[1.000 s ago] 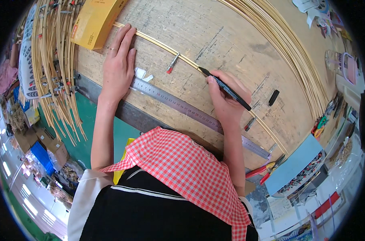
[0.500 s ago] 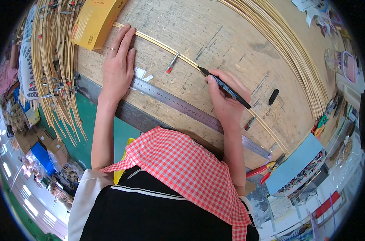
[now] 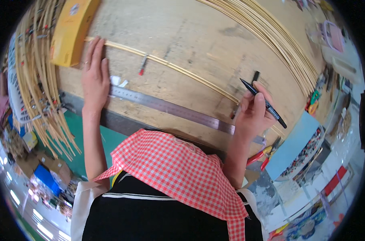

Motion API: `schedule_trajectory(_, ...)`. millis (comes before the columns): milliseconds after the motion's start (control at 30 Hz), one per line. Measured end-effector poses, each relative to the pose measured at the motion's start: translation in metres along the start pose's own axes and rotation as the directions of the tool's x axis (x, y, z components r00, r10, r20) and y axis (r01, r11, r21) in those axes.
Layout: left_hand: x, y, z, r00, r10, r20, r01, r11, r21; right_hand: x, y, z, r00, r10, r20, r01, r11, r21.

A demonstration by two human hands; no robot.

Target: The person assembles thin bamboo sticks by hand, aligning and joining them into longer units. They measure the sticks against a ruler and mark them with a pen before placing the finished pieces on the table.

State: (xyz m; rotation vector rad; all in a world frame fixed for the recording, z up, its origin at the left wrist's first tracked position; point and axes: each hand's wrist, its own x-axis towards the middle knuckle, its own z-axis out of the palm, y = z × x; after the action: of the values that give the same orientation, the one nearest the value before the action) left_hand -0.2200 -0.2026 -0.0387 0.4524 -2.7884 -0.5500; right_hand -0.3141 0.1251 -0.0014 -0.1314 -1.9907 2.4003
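A pair of thin bamboo strips (image 3: 190,74) slants across the wooden table, its left end beside a yellow box (image 3: 72,34). My left hand (image 3: 95,78) lies with outstretched fingers on that end. In my right hand (image 3: 252,116) is a black marker pen (image 3: 271,107), its tip raised off the strips and pointing up-left. A small metal clip with a red end (image 3: 143,65) sits on the strips, and a dark mark shows on them farther right. Just beyond the marker lies its black cap (image 3: 256,76). Nearer me is a steel ruler (image 3: 170,107), roughly along the strips.
Bundled bamboo strips (image 3: 271,44) curve along the far right. More strips with clips (image 3: 38,80) hang over the left side. Pliers with red handles (image 3: 259,156) lie near a light-blue box lid (image 3: 293,146). A checkered apron (image 3: 170,172) covers my front.
My right hand has lifted the marker off the strips and moved it right, toward the cap. The view has shifted; my left hand stays on the strips' left end.
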Motion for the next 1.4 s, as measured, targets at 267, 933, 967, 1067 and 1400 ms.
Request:
schedule_trajectory(267, 0.006, 0.0, 0.0, 0.998, 0.048, 0.027, -0.049, 0.998, 0.035, -0.006, 0.004, -0.045, 0.993, 0.065, 0.097, -0.021, 0.914, -0.405)
schedule_trajectory(933, 0.005, 0.001, 0.002, 0.998, 0.053, 0.03, -0.056, 0.994, 0.094, -0.002, 0.018, -0.041, 0.946, -0.031, 0.323, 0.169, 0.896, -0.41)
schedule_trajectory(967, 0.004, 0.001, 0.002, 0.998, 0.052, 0.029, -0.054, 0.994, 0.092, -0.002, 0.019, -0.041, 0.942, -0.047, 0.332, 0.187, 0.895, -0.404)
schedule_trajectory(1067, 0.004, 0.001, 0.003, 0.998, 0.048, 0.028, -0.05, 0.995, 0.088, -0.002, 0.018, -0.039, 0.943, -0.041, 0.33, 0.186, 0.887, -0.422)
schedule_trajectory(1400, 0.004, 0.001, 0.002, 0.998, 0.053, 0.036, -0.056, 0.993, 0.108, -0.002, 0.019, -0.041, 0.948, -0.02, 0.316, 0.139, 0.923, -0.358)
